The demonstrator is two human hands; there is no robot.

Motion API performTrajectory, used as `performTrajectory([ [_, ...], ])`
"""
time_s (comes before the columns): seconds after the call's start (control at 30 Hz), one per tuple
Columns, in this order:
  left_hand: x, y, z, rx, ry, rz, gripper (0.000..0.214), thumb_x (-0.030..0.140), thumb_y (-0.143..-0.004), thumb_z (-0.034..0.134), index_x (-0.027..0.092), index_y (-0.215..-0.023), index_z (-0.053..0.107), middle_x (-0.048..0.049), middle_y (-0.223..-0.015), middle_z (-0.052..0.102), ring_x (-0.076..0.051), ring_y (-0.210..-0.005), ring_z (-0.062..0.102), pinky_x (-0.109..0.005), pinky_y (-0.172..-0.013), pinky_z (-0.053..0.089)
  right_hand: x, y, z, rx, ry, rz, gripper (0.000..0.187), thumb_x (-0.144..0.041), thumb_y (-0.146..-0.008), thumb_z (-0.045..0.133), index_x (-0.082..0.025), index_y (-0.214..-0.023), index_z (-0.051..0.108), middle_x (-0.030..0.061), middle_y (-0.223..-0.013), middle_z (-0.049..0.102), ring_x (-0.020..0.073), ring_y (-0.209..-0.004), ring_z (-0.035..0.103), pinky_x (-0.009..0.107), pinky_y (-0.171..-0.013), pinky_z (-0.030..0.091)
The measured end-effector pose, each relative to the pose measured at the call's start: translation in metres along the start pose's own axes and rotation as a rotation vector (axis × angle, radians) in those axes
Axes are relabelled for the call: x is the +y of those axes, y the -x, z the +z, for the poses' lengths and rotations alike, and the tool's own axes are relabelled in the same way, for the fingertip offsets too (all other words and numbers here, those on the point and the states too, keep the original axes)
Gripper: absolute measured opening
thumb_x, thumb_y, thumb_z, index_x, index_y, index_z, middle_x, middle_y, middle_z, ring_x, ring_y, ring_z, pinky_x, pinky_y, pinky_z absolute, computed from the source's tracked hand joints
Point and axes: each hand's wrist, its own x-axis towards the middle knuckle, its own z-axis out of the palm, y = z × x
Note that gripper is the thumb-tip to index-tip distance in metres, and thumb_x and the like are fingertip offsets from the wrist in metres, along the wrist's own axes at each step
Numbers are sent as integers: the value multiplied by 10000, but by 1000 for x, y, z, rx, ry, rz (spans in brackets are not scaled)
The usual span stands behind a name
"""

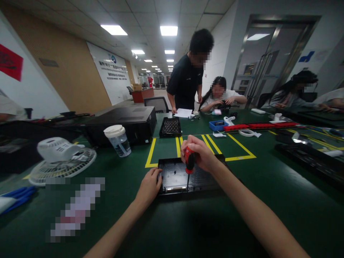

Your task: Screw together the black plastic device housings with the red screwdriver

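A flat black plastic case (174, 177) lies on the green table in front of me. My right hand (200, 154) is closed round the red handle of a screwdriver (189, 161), held upright with its thin shaft pointing down into the near part of the case. My left hand (149, 185) rests on the case's left edge, fingers curled over the rim, steadying it.
A white desk fan (63, 157) lies at the left, a lidded plastic cup (118, 140) and a black box (126, 123) behind it. A black parts tray (170, 127), blue bin (218, 125) and red strips (258, 126) sit farther back. Other people work at the far side.
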Motion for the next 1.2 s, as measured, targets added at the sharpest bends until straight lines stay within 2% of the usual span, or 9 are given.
performTrajectory([
  [0.27, 0, -1, 1, -4, -19, 2, 260, 217, -838, 381, 167, -1018, 562, -96, -1094, 545, -207, -1003, 536, -355, -908, 419, 0, 0, 0, 44, 106, -47, 162, -221, -798, 509, -174, -681, 408, -15, -715, 520, 101, -519, 527, 246, -489, 417],
  [0.63, -1, -1, 1, -12, -24, 1, 263, 218, -841, 373, 166, -1025, 554, -97, -1100, 541, -206, -1004, 536, -358, -916, 412, -3, 2, 0, 118, 396, -64, 224, -291, -799, 539, -177, -655, 411, -17, -676, 482, 97, -542, 505, 232, -500, 414],
  [1.2, -2, 0, 1, 1, -1, 9, 264, 225, -848, 369, 172, -1029, 552, -94, -1107, 538, -203, -1007, 533, -368, -909, 420, -11, 5, 9, 220, 683, -99, 275, -331, -796, 536, -175, -621, 392, -23, -629, 456, 82, -519, 419, 211, -468, 324],
])
